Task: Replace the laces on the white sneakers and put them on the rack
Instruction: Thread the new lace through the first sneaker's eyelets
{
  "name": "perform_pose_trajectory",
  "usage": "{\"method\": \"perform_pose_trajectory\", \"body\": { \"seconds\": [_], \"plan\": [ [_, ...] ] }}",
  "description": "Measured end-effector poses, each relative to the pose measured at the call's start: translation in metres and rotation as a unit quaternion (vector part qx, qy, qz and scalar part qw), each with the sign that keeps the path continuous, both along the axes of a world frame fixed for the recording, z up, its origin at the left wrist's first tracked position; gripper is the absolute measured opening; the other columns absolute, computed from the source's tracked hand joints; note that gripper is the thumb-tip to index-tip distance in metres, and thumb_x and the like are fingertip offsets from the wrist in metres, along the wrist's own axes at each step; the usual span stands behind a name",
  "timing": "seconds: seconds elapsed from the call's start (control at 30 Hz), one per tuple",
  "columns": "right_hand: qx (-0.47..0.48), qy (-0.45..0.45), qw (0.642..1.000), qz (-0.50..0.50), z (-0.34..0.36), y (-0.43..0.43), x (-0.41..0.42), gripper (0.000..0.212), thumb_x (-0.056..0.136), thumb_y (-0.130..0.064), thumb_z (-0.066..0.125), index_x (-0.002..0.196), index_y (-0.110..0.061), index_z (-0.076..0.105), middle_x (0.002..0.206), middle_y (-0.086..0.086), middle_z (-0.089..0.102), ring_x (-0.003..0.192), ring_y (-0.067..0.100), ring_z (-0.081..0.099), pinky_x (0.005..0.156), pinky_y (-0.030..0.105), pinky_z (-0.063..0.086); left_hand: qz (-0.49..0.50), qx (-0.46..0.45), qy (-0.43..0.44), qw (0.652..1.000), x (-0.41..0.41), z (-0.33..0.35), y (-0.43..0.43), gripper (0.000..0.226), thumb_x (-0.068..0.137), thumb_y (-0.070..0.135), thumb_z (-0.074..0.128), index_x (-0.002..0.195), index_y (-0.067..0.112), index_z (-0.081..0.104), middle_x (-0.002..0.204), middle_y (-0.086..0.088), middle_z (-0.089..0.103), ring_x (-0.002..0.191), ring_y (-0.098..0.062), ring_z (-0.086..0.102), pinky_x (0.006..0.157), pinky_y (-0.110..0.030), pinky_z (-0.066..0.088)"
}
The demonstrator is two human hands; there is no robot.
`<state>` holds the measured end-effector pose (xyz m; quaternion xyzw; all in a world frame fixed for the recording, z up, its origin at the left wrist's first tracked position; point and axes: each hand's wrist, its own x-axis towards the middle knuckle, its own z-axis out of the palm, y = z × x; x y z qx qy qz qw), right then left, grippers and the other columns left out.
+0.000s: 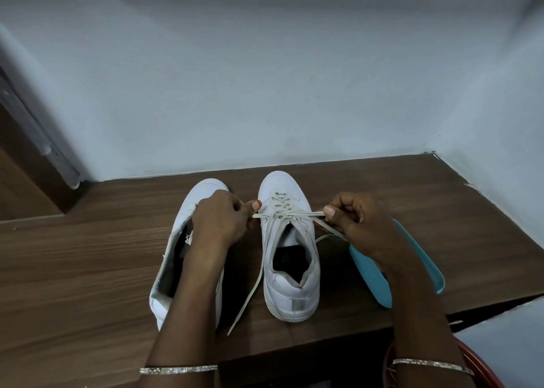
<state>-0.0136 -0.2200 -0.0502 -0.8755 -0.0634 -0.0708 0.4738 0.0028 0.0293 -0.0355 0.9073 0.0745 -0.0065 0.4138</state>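
Left hand [219, 215]: fingers curled, thumb and forefinger pinching one strand of the lace [250, 293], at 9 o'clock of the lacing.
Right hand [354, 223]: fingers curled, pinching the other strand at 3 o'clock; the lace runs taut between both hands across the upper eyelets.
White sneaker [290, 270]: upright at the middle of the tabletop [73, 255], toe to 12 o'clock, lace threaded through its eyelets. One loose end trails past the heel toward 7 o'clock and lies on the wood.
Second white sneaker [164, 284]: just beside the first at 9 o'clock, toe to 12 o'clock, partly hidden by the left forearm.
Turquoise tray [371, 278]: at 3 o'clock of the first sneaker, under the right forearm.
Bangles [176, 369]: one on each wrist.
Red object [482, 370]: at 5 o'clock, below the tabletop edge; kind unclear.
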Motion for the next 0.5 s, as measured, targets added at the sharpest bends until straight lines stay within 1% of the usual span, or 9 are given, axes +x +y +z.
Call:
{"method": "perform_pose_trajectory", "body": {
  "seconds": [0.1, 0.23, 0.3, 0.37, 0.4, 0.43, 0.5],
  "plan": [
    [-0.011, -0.014, 1.0, -0.011, 0.0, 0.001, 0.0, 0.017, 0.094, -0.017, 0.069, 0.077, -0.021, 0.071, 0.072, 0.001, 0.072, 0.071, 0.024, 0.068, 0.072, 0.052, 0.058, 0.0, -0.003, 0.0, 1.0, 0.0, 0.001, 0.0, 0.044, 0.091, 0.046, 0.068, 0.06, 0.014, 0.07, 0.067, -0.011, 0.073, 0.075, -0.033, 0.07, 0.08, -0.045, 0.058],
    [-0.001, -0.013, 1.0, -0.014, -0.001, 0.002, 0.0, 0.019, 0.094, -0.016, 0.069, 0.075, -0.021, 0.07, 0.072, 0.001, 0.073, 0.07, 0.022, 0.069, 0.07, 0.049, 0.059, -0.005, -0.007, -0.004, 1.0, -0.001, -0.001, 0.001, 0.043, 0.091, 0.045, 0.069, 0.062, 0.013, 0.07, 0.066, -0.01, 0.072, 0.073, -0.031, 0.07, 0.078, -0.043, 0.058],
    [0.021, 0.005, 1.0, -0.011, 0.0, 0.001, 0.0, 0.023, 0.094, -0.015, 0.07, 0.072, -0.024, 0.069, 0.073, 0.001, 0.074, 0.07, 0.02, 0.071, 0.069, 0.044, 0.06, -0.017, -0.042, -0.003, 0.999, 0.0, -0.001, 0.003, 0.041, 0.091, 0.041, 0.07, 0.065, 0.009, 0.07, 0.063, -0.005, 0.072, 0.062, -0.023, 0.068, 0.069, -0.035, 0.059],
    [0.045, 0.03, 0.999, -0.008, 0.002, 0.002, 0.0, 0.025, 0.092, -0.015, 0.071, 0.068, -0.022, 0.068, 0.072, 0.002, 0.074, 0.067, 0.018, 0.071, 0.068, 0.039, 0.058, -0.043, -0.092, 0.005, 0.995, -0.001, 0.001, 0.006, 0.038, 0.092, 0.036, 0.071, 0.071, 0.004, 0.07, 0.058, 0.001, 0.069, 0.051, -0.012, 0.061, 0.056, -0.026, 0.052],
    [0.06, 0.043, 0.997, -0.005, 0.003, 0.002, 0.0, 0.025, 0.091, -0.014, 0.072, 0.067, -0.02, 0.068, 0.071, 0.003, 0.074, 0.067, 0.018, 0.071, 0.067, 0.038, 0.056, -0.056, -0.103, 0.002, 0.993, -0.001, 0.003, 0.008, 0.036, 0.091, 0.035, 0.071, 0.071, 0.005, 0.07, 0.056, 0.004, 0.068, 0.05, -0.007, 0.059, 0.054, -0.023, 0.049],
    [0.077, 0.055, 0.996, -0.001, 0.004, 0.004, 0.0, 0.023, 0.091, -0.014, 0.072, 0.068, -0.018, 0.068, 0.072, 0.005, 0.075, 0.067, 0.019, 0.072, 0.067, 0.037, 0.055, -0.071, -0.094, -0.007, 0.993, -0.001, 0.003, 0.009, 0.034, 0.091, 0.037, 0.07, 0.071, 0.01, 0.07, 0.055, 0.008, 0.066, 0.049, -0.003, 0.056, 0.055, -0.02, 0.047],
    [0.111, 0.074, 0.991, 0.016, 0.008, 0.008, -0.001, 0.016, 0.09, -0.014, 0.073, 0.075, -0.015, 0.07, 0.077, 0.008, 0.076, 0.071, 0.025, 0.073, 0.068, 0.039, 0.057, -0.107, -0.064, -0.021, 0.992, -0.001, 0.004, 0.011, 0.026, 0.091, 0.04, 0.07, 0.073, 0.02, 0.072, 0.06, 0.013, 0.067, 0.055, 0.002, 0.056, 0.06, -0.019, 0.043]
  ]
}}
